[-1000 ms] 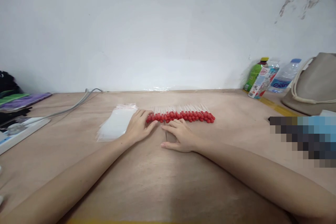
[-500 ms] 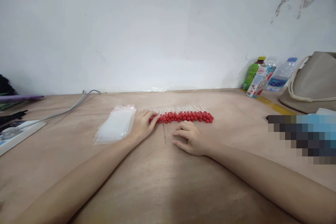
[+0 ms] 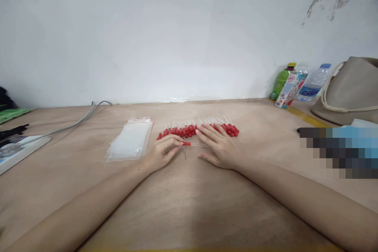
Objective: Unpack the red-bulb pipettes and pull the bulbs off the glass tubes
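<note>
My left hand (image 3: pixel 165 150) pinches a red-headed piece with thin pale legs (image 3: pixel 186 143) between thumb and fingertips. Its legs point right, toward my right hand. Spread fingers of my right hand (image 3: pixel 220 145) lie over the row of red-headed pieces (image 3: pixel 177 130), hiding part of it, and nothing shows in its grip. Red ends in the row face me; the thin pale legs point to the wall. A slim metal-looking rod (image 3: pixel 185 153) lies on the table just below the held piece. Left of my left hand is a stack of clear zip bags (image 3: pixel 130 139).
Bottles (image 3: pixel 282 82) and a grey bag with a cord (image 3: pixel 348 90) stand at the back right. A blurred-out patch (image 3: pixel 348 145) covers something at the right edge. A grey cable (image 3: pixel 76 124) runs across the left side to a white board (image 3: pixel 26 151).
My left hand has drawn one red-headed piece out of the row toward me. My right hand has moved up onto the row, its fingers stretched out.
</note>
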A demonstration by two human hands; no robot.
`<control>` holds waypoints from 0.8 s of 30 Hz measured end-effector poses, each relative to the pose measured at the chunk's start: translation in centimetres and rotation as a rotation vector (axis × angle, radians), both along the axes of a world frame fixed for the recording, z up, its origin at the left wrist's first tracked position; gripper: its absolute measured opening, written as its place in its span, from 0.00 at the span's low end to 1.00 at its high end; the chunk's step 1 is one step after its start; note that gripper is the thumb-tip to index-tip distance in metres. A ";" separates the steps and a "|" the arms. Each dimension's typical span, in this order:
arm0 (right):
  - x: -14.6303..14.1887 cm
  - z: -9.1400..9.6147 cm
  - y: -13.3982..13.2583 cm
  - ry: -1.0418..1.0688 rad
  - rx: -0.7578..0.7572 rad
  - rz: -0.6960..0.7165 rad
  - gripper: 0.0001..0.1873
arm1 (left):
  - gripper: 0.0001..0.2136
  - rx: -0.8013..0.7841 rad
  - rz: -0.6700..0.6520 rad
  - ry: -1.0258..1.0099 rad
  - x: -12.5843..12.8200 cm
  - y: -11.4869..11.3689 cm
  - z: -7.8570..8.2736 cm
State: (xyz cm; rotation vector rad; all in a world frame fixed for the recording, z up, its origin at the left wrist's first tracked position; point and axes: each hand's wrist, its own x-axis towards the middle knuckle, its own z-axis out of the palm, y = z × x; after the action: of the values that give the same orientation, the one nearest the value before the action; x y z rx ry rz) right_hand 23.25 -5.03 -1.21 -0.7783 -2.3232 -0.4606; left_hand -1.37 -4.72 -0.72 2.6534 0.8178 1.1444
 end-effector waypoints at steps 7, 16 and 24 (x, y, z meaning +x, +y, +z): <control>-0.5 -0.7 0.4 -0.011 -0.134 0.105 0.19 | 0.06 0.069 -0.047 0.017 0.6 -0.4 0.3; -0.9 -0.9 0.4 0.023 0.018 0.150 0.15 | 0.17 0.132 0.174 0.103 2.7 -0.6 -0.3; -1.2 -1.3 0.7 0.078 -0.027 0.134 0.17 | 0.09 0.201 0.086 0.115 3.3 -0.1 -0.5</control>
State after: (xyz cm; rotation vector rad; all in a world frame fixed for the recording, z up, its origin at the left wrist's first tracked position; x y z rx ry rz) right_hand 22.09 -4.36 -2.55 -0.6366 -2.2957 -0.3353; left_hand 1.91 -4.86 -1.27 2.8981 0.8876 1.1592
